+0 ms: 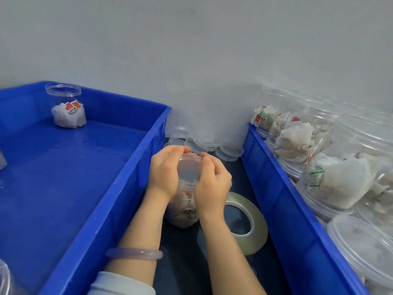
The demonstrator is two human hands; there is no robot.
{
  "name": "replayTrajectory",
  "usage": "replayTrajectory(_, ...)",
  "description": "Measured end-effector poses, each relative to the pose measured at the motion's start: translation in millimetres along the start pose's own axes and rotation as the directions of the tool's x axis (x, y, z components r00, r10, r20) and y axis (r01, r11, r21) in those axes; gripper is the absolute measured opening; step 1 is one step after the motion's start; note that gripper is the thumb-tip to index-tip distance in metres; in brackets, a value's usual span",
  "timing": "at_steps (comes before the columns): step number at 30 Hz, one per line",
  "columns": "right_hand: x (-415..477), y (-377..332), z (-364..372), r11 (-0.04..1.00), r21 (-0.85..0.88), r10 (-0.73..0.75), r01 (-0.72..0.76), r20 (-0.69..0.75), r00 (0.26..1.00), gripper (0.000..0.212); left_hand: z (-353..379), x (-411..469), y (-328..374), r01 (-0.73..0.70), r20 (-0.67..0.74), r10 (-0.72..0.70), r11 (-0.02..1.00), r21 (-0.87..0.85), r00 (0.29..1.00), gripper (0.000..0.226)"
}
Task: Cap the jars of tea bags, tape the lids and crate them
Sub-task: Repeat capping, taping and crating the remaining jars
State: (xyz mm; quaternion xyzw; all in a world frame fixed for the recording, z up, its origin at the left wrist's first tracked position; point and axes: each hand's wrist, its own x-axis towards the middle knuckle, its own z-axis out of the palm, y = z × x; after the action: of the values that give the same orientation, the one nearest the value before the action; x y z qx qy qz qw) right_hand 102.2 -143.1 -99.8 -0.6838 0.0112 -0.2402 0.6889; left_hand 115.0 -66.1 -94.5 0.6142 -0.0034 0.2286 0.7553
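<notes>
A clear plastic jar of tea bags stands on the dark table between two blue crates, with a clear lid on its mouth. My left hand curls round the lid's left side. My right hand curls round its right side, fingertips near the far rim. A roll of clear tape lies flat just right of the jar. The left blue crate holds one jar of tea bags upright at its far corner.
The right blue crate is packed with several tea-bag jars lying on their sides. A heap of loose clear lids sits against the grey wall behind my hands. Parts of other jars show at the left crate's left and lower edges.
</notes>
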Motion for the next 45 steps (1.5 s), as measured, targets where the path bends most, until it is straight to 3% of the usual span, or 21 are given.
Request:
replayTrajectory(3, -1.2, 1.6, -0.7, 1.0, 0.011, 0.0, 0.0, 0.0, 1.0, 0.033, -4.8, -2.9, -2.5, -0.032, 0.119, 0.036, 0.999, -0.032, 0.992, 0.016)
replayTrajectory(5, -1.0, 2.4, -1.7, 1.0, 0.014, 0.008, -0.008, 0.007, 1.0, 0.021, -10.2, -5.9, -5.1, -0.047, 0.213, 0.054, 0.998, -0.037, 0.976, 0.023)
replayTrajectory(7, -0.1, 2.9, -2.3, 0.999, 0.025, 0.031, -0.031, 0.029, 0.999, 0.022, -11.6, -7.4, -6.9, -0.039, 0.233, 0.043, 0.999, -0.02, 0.972, 0.031)
replayTrajectory(13, -5.2, 5.5, -3.0, 0.998, 0.048, 0.038, -0.041, 0.078, 0.996, 0.033, -6.3, -2.9, -7.9, 0.084, 0.106, -0.086, 0.996, 0.026, 0.991, 0.016)
replayTrajectory(20, -3.4, 7.1, 4.8, 0.997, 0.069, -0.019, 0.026, -0.098, 0.995, 0.031, -0.1, -6.1, -10.6, -0.014, -0.013, 0.013, 1.0, -0.026, 1.0, 0.025)
replayTrajectory(25, -3.6, 10.2, 4.4, 0.998, 0.055, -0.021, 0.025, -0.07, 0.997, 0.04, -3.4, -3.3, -14.6, 0.011, 0.034, -0.01, 1.0, -0.02, 0.999, 0.024)
replayTrajectory(32, -4.4, 11.9, 0.9, 0.998, 0.054, -0.008, 0.007, 0.009, 1.0, 0.024, -7.2, -4.1, -16.6, 0.017, 0.103, -0.014, 0.999, -0.032, 0.995, 0.017)
replayTrajectory(38, -2.1, 8.2, -4.8, 0.997, -0.018, 0.075, -0.074, 0.06, 0.995, 0.035, -7.3, -12.1, -21.1, 0.142, 0.012, -0.142, 0.99, -0.01, 0.99, 0.043)
replayTrajectory(45, -12.3, -17.7, -9.3, 0.983, -0.009, 0.181, -0.181, -0.005, 0.983, 0.031, 3.1, -27.2, 3.3, 0.193, -0.13, -0.189, 0.981, 0.026, 0.973, 0.023)
